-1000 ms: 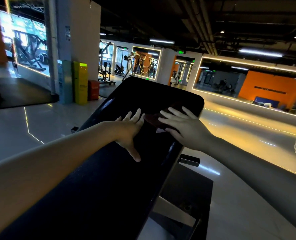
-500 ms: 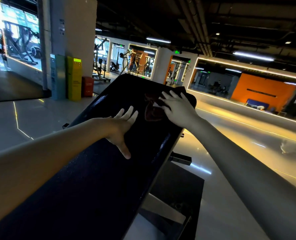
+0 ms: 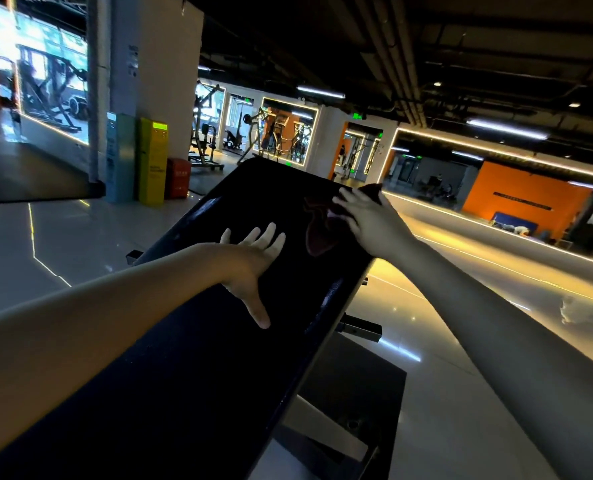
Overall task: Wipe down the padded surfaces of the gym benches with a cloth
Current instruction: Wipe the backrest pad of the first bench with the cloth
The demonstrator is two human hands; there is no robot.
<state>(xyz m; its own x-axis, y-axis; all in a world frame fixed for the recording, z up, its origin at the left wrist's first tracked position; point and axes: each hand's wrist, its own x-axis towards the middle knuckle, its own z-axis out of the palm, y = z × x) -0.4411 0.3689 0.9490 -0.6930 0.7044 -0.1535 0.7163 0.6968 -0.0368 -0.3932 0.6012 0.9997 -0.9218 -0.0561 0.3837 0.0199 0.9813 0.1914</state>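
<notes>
My right hand lies flat on a dark red cloth, fingers spread and nearly straight. It presses the cloth down rather than gripping it. The cloth is crumpled on the far right part of the black bench pad, close to its right edge. Part of it is hidden under the hand, and a corner shows beyond the fingertips.

My left hand rests palm down on the bare pad, nearer to me and left of the cloth. Its fingers are spread and point away from me, its thumb sticks back toward me, and it holds nothing.

The pad is long and narrow. Its long axis runs away from me, from the lower left corner of the view up toward the middle, and ends in a rounded far edge. Below its right side I see the metal bench frame and a dark floor mat on the glossy floor.

Beyond the pad on the left, against a white pillar, stand a teal cabinet, a yellow cabinet and a small red box. Their labels are too small to read. Weight machines stand farther back, and an orange wall is on the right. A green sign glows near the ceiling, its writing unreadable.
</notes>
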